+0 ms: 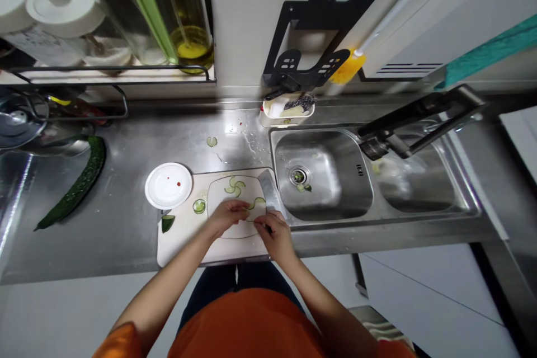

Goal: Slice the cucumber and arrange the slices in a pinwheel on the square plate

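Over a white square plate (216,193) with a thin dark rim, my left hand (229,216) and my right hand (277,236) meet, fingertips pinched on a thin cucumber slice (250,216) between them. The fingers partly hide that slice. On the plate, curved cucumber slices (235,186) form a pinwheel, and another curved strip (257,201) lies just beyond my fingertips. Beneath the plate is a white cutting board (180,243). A round cucumber slice (199,206) and a dark green cucumber chunk (168,223) rest at its left side. A broad metal blade (271,190) lies along its right.
A small white dish (168,185) with red bits sits left of the board; farther left lies a long cucumber (79,187). To the right are a double sink (331,173) and black faucet (403,140). A sponge holder (287,114) and oil jars (191,45) stand behind.
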Demonstrator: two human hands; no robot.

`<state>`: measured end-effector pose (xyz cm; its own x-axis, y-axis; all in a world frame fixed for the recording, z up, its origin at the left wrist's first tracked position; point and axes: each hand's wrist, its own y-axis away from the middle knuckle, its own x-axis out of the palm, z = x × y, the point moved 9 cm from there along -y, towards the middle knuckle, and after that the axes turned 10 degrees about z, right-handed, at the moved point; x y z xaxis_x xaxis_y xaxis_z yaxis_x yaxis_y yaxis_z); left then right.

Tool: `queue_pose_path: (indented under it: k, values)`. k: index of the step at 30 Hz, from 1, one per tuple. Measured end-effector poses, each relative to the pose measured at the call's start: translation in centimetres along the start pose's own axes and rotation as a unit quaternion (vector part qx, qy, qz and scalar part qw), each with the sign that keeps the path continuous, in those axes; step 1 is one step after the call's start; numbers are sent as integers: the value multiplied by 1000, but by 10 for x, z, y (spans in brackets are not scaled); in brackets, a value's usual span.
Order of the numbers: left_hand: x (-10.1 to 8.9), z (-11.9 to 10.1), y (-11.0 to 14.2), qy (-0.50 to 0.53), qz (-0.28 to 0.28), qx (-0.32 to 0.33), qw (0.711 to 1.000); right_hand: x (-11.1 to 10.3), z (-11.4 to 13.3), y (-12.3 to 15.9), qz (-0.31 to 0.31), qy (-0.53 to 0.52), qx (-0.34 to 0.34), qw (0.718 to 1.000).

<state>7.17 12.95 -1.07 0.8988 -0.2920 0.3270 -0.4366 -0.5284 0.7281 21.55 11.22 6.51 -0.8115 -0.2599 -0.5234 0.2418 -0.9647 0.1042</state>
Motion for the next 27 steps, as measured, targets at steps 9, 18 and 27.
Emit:
queue_pose_path:
  k: [9, 18, 27]
  values:
    - [3, -33, -5, -209, -73, 176, 959, 2, -33, 1, -58, -71, 124, 988]
    - [21, -60, 1, -460, -153, 344, 804, 2, -24, -12, -50, 62, 87, 993]
    - [23, -52, -8, -513, -191, 337, 766, 5, -25, -21, -31, 165, 115, 979]
